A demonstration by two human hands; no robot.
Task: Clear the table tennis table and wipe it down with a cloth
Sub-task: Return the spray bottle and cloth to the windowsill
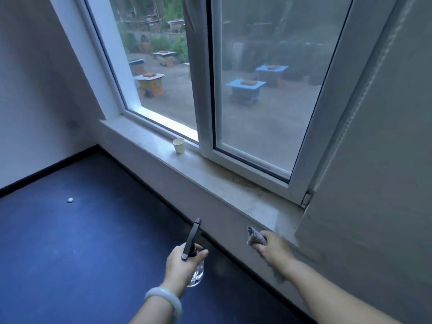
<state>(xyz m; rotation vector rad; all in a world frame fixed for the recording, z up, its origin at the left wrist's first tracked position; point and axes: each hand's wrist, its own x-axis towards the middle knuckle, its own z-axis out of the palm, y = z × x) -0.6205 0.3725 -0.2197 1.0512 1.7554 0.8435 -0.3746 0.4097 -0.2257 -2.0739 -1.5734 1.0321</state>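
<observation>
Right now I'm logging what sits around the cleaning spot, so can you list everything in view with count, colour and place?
table tennis table: one, dark blue with a black edge, lower left, running alongside the sill
small lump: one, white, on the table surface at far left; too small to identify
paper cup: one, white, upright on the windowsill
windowsill: one, pale grey, stained near its right end
window: one, white frame, two panes, above the sill
spray bottle: one, clear body with black nozzle, in the left hand
cloth: one, grey, bunched in the right hand
bracelet: one, pale, left wrist
left hand: grips the bottle
right hand: grips the cloth
</observation>
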